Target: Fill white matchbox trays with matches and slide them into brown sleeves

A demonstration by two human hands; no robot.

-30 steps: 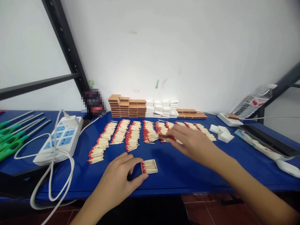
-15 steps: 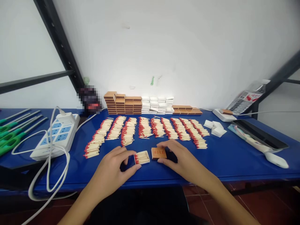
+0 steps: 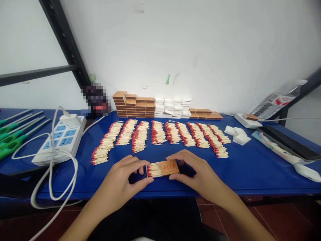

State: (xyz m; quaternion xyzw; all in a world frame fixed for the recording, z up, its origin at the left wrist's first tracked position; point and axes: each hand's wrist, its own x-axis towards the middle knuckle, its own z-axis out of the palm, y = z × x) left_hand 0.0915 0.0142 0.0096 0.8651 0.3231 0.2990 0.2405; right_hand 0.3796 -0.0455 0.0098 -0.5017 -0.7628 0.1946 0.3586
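Note:
My left hand [image 3: 131,172] pinches the left end of a white matchbox tray [image 3: 154,176] between thumb and fingers. Red-tipped matches [image 3: 153,169] lie side by side in it, heads to the left. My right hand [image 3: 192,169] grips a brown matchbox sleeve [image 3: 170,167] with red print on top. The tray's right end is inside the sleeve, and its left part sticks out with the matches showing. Both parts are held low over the blue table [image 3: 120,187], near its front edge.
Several rows of matches [image 3: 140,135] lie beyond my hands. Stacked brown sleeves [image 3: 135,107] and white trays [image 3: 173,107] stand along the wall. Loose white trays [image 3: 240,135] and a phone [image 3: 291,142] are to the right; a power strip [image 3: 62,140], cables and green-handled scissors [image 3: 12,144] to the left.
The sleeve and the tray were apart half a second ago. Now they have come together, with the sleeve over the tray's right part. The view has shifted slightly.

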